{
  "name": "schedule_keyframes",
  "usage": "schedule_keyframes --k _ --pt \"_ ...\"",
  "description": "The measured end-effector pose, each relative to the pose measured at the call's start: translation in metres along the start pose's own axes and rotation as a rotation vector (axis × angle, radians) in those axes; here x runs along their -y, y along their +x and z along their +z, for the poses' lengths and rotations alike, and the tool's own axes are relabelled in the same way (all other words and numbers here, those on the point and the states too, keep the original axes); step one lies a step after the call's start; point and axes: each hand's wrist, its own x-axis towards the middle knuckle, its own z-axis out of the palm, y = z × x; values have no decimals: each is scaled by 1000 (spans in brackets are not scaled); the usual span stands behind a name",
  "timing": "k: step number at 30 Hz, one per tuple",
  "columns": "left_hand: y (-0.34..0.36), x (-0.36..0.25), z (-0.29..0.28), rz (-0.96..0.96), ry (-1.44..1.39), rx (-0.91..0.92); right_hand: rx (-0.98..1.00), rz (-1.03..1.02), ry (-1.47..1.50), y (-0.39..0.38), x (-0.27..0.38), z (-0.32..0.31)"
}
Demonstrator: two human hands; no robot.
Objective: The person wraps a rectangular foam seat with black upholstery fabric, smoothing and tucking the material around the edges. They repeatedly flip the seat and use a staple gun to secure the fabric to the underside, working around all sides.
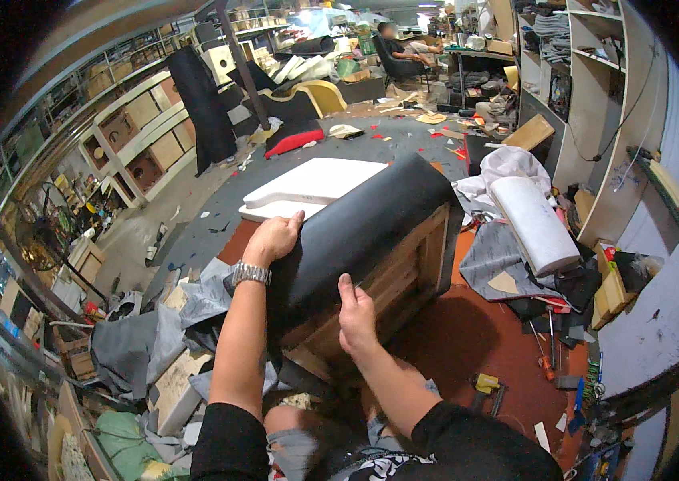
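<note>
A black upholstered piece with a bare wooden frame [383, 293] on its underside stands tilted in front of me. Its smooth black cover [355, 228] wraps over the top and hangs to the frame's edge. My left hand [274, 239], with a metal watch on the wrist, is closed over the upper left edge, its fingertips partly out of sight. Lower down, my right hand [357, 315] holds the near edge, thumb up against the cover and fingers curled by the wood. Behind the piece lie white foam slabs [315, 183].
A staple gun [485, 386] and a screwdriver [546, 367] lie on the reddish-brown surface at right. Beyond them are a white roll [533, 224] and grey fabric [493, 260]. Scraps crowd the left. A standing fan [39, 232] is further left; a person [408, 52] sits far back.
</note>
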Motion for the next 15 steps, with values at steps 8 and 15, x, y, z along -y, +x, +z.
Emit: schedule_keyframes --k 8,15 --pt "-48 10 -5 167 306 -170 114 -71 150 39 -51 32" --pt "-89 -3 26 137 455 -419 118 -182 234 19 -41 39"
